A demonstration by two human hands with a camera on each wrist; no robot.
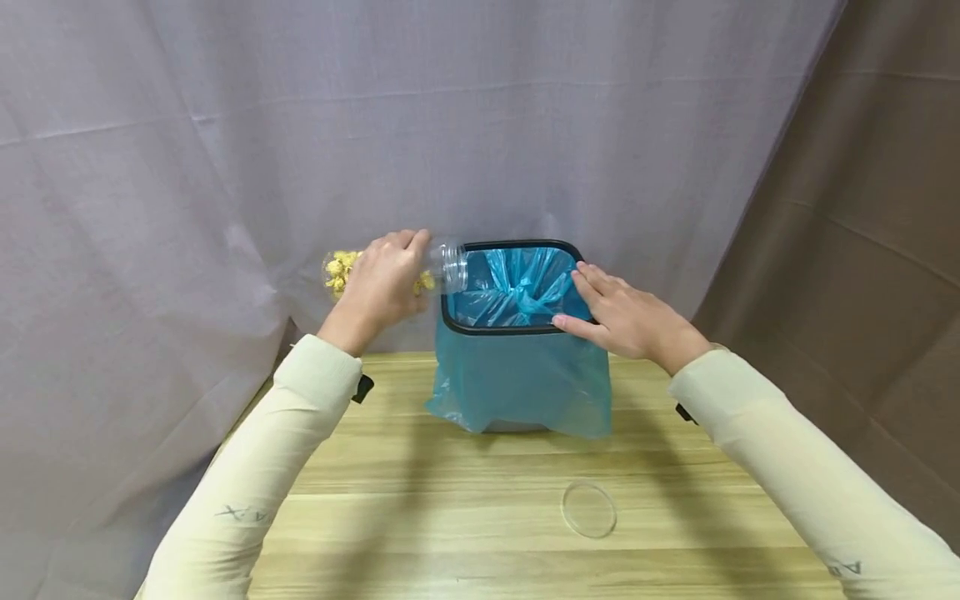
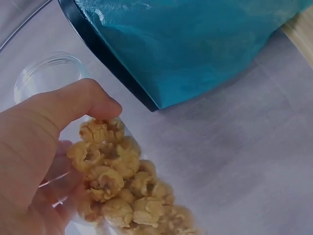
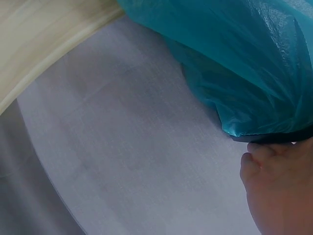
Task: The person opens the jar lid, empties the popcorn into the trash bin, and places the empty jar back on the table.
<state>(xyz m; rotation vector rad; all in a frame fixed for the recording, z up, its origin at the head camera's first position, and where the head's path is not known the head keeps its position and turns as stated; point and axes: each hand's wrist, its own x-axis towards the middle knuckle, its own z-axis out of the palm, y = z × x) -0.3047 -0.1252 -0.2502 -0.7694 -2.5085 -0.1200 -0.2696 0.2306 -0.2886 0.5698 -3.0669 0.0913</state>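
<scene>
My left hand (image 1: pixel 385 279) grips a clear plastic jar (image 1: pixel 454 268) lying nearly on its side in the air, its open mouth at the left rim of the bin. Yellow popcorn (image 1: pixel 339 271) fills the bottom end of the jar; in the left wrist view the popcorn (image 2: pixel 122 181) shows close up beside the thumb. The bin has a black rim (image 1: pixel 510 331) and is lined with a blue plastic bag (image 1: pixel 525 375), folded down over the outside. Straight fingers of my right hand (image 1: pixel 626 317) rest at the bin's right rim, thumb at the front corner.
The bin stands near the back of a light wooden table (image 1: pixel 480 517). A thin pale ring (image 1: pixel 588 509) lies on the table in front of it. Close behind hangs a grey curtain (image 1: pixel 510 125), and a brown one (image 1: pixel 847 208) is at the right.
</scene>
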